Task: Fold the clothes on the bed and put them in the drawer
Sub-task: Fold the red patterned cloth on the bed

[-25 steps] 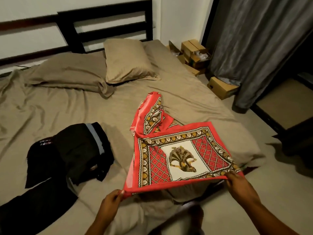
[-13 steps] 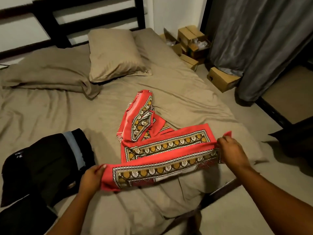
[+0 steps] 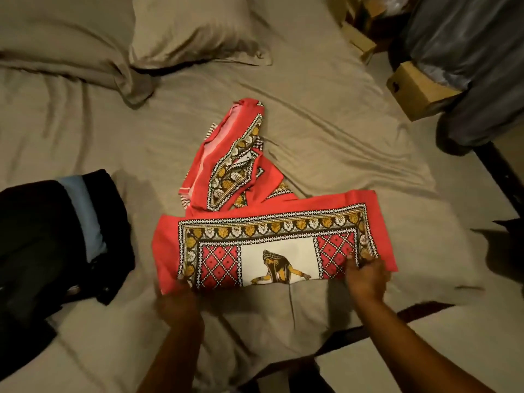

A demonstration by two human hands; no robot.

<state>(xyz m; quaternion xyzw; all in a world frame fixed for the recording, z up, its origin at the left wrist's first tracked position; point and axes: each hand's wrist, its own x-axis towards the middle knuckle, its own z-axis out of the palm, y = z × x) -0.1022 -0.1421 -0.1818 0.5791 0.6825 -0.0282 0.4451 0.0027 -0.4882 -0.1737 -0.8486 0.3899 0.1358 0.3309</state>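
Note:
A red patterned cloth (image 3: 266,236) with a black, white and yellow border lies on the bed, its near part folded into a flat band showing a figure on a white panel. Its other end runs off bunched toward the pillows. My left hand (image 3: 177,304), blurred, is at the band's near left corner. My right hand (image 3: 365,276) rests on the near right corner, fingers on the fabric; whether either hand pinches the cloth is unclear. A pile of dark clothes (image 3: 48,245) with a light blue strip lies at the left.
The bed has a taupe sheet (image 3: 326,131) with two pillows (image 3: 187,29) at the top. Cardboard boxes (image 3: 416,92) and a grey curtain (image 3: 470,52) stand on the floor to the right. The bed's dark frame edge (image 3: 368,333) runs just below my right hand.
The near edge of the red cloth was lifted, carried forward and laid down, so the cloth now lies as a flat folded band. Both hands came back to its near corners. The view tilted downward.

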